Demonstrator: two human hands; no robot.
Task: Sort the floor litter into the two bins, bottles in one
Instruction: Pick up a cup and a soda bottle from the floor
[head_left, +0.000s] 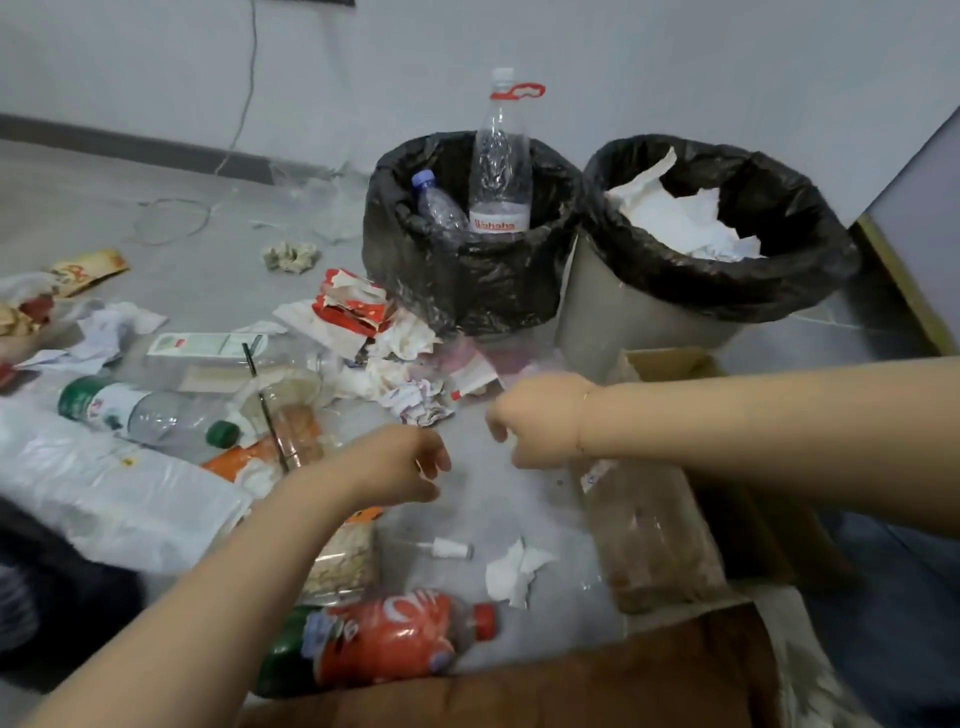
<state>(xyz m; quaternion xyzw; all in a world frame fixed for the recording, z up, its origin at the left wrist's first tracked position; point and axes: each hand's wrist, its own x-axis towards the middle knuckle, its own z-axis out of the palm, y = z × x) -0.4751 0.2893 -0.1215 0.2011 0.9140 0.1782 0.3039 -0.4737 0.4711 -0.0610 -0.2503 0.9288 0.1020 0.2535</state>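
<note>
Orange-labelled, a soda bottle (384, 642) lay nearest on the grey floor (498, 499), beside a scrap of white tissue (514, 571). Above it the left hand (400, 467) hovered with fingers loosely curled, holding nothing. The right hand (540, 421) was curled, though whether it gripped the blurred clear plastic under it I could not tell. Farther off, two black-lined bins stood touching: the left bin (467, 280) held a tall bottle (500, 171), the right bin (737, 291) white paper (680, 218).

Plain indoor room, grey floor (156, 171), white wall (623, 62), baseboard (130, 143)
</note>
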